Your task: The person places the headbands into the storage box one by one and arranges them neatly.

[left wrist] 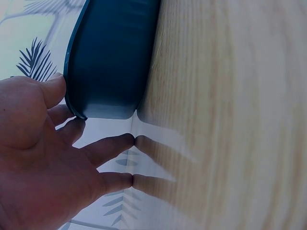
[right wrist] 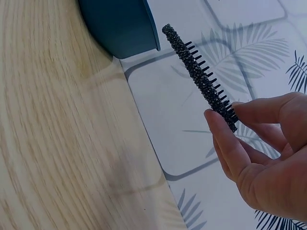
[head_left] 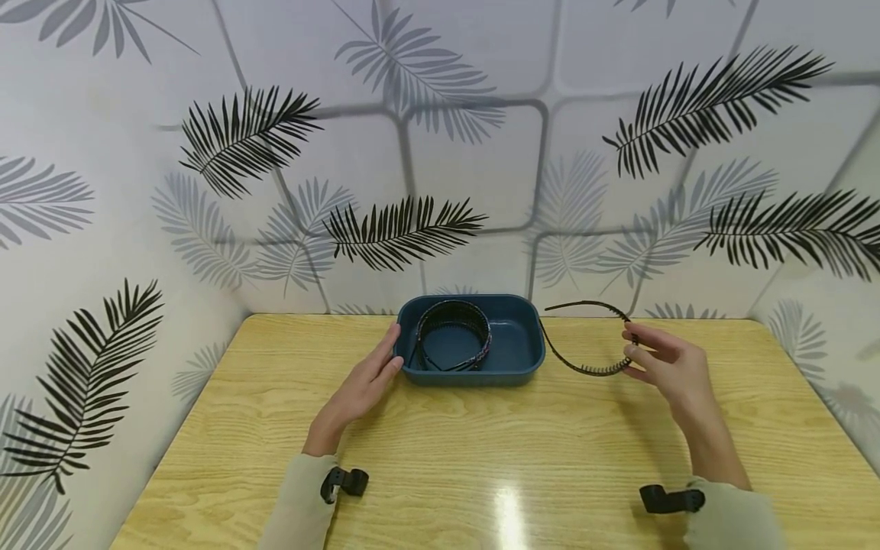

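A blue plastic bin (head_left: 512,376) sits on the table, holding several dark headbands (head_left: 490,336) nested together in its left part. My left hand (head_left: 367,380) touches the bin's left end, with the fingers spread; in the left wrist view the thumb (left wrist: 55,88) lies at the rim and the two lower fingers stand apart from the wall. Right of the bin, my right hand (head_left: 667,365) pinches a black toothed headband (head_left: 584,372) between thumb and fingertips. Its outer side looks beaded and sparkly in the right wrist view, and its open ends point toward the bin.
The light wood table (head_left: 440,458) runs back to a wall (head_left: 474,168) with printed leaves. A small black wrist mount (head_left: 347,483) sits on the left sleeve, and another mount (head_left: 667,499) on the right.
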`<state>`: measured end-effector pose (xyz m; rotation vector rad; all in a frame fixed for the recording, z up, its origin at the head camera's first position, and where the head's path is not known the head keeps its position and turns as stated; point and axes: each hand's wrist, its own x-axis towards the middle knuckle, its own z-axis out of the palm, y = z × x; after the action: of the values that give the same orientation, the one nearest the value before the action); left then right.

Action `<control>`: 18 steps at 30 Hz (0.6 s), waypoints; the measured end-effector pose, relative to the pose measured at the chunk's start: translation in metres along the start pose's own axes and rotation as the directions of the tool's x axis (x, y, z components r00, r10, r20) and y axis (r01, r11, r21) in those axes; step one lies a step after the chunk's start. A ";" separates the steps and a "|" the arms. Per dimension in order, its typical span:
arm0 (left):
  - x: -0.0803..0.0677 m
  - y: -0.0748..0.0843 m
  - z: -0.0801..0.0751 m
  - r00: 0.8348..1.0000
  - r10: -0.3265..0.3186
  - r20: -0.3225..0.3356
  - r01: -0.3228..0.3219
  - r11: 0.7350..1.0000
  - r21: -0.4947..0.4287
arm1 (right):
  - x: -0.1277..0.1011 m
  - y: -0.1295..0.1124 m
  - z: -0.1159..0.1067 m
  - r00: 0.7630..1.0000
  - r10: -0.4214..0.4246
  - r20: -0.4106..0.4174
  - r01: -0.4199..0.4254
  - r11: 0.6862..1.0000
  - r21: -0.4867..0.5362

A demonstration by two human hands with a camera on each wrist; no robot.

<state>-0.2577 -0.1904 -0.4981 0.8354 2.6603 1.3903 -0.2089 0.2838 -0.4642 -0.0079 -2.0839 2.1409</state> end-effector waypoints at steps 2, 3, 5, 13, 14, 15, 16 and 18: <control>0.000 0.000 0.000 1.000 0.001 0.001 -0.001 1.000 -0.003 | 0.000 0.001 0.004 1.000 -0.009 0.011 0.009 1.000 -0.001; 0.000 0.000 0.000 1.000 0.002 0.002 -0.002 1.000 -0.007 | 0.000 0.002 0.006 1.000 -0.013 0.017 0.013 1.000 -0.005; 0.000 0.000 0.000 1.000 0.005 0.002 -0.005 1.000 -0.012 | 0.000 0.002 0.010 0.999 -0.021 0.031 0.022 1.000 -0.013; -0.001 0.002 0.000 1.000 0.007 0.005 -0.007 1.000 -0.016 | -0.001 0.003 0.026 0.997 -0.035 0.072 0.039 0.998 -0.052; -0.001 0.001 0.000 1.000 0.008 0.006 -0.008 1.000 -0.015 | -0.002 0.003 0.028 0.997 -0.033 0.075 0.037 0.998 -0.058; -0.001 0.001 -0.001 1.000 0.008 0.007 -0.008 1.000 -0.017 | -0.002 0.003 0.029 0.996 -0.033 0.077 0.038 0.997 -0.070; -0.001 0.001 -0.001 1.000 0.006 0.009 -0.006 1.000 -0.018 | -0.002 0.003 0.031 0.996 -0.033 0.078 0.039 0.996 -0.077; -0.001 0.000 -0.001 1.000 0.003 0.011 -0.003 1.000 -0.017 | -0.002 0.003 0.034 0.996 -0.037 0.081 0.044 0.995 -0.086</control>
<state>-0.2574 -0.1913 -0.4980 0.8431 2.6363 1.4026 -0.2111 0.2498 -0.4663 0.1101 -2.2005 2.0572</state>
